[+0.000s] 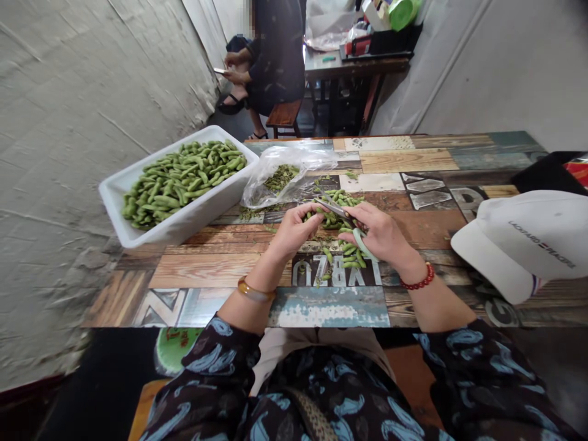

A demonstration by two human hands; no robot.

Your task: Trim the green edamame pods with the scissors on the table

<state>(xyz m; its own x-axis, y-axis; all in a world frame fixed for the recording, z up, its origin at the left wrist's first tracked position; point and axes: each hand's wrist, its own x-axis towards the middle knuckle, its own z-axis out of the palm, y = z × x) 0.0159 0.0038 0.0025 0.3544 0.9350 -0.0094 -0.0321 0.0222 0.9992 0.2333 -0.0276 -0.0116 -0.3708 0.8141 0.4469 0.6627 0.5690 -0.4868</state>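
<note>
My right hand (377, 229) is closed around a pair of scissors (361, 242) with a pale green handle, the blades pointing left. My left hand (298, 229) is pinched near the blade tips, on a green edamame pod that its fingers mostly hide. Beneath and behind both hands lies a loose pile of edamame pods (353, 256) on the table. Left of the pile, a clear plastic bag (316, 160) lies open with small green trimmings (281, 177) in it. A white tub (197, 214), heaped with edamame pods (184, 180), stands farther left.
The patchwork-patterned table (220, 263) has its near edge at my body. At the right lie a white cap (519, 239) and a black item (546, 174). Beyond the table, a person (278, 55) sits on a wooden stool (285, 114), near a cluttered side table (358, 68).
</note>
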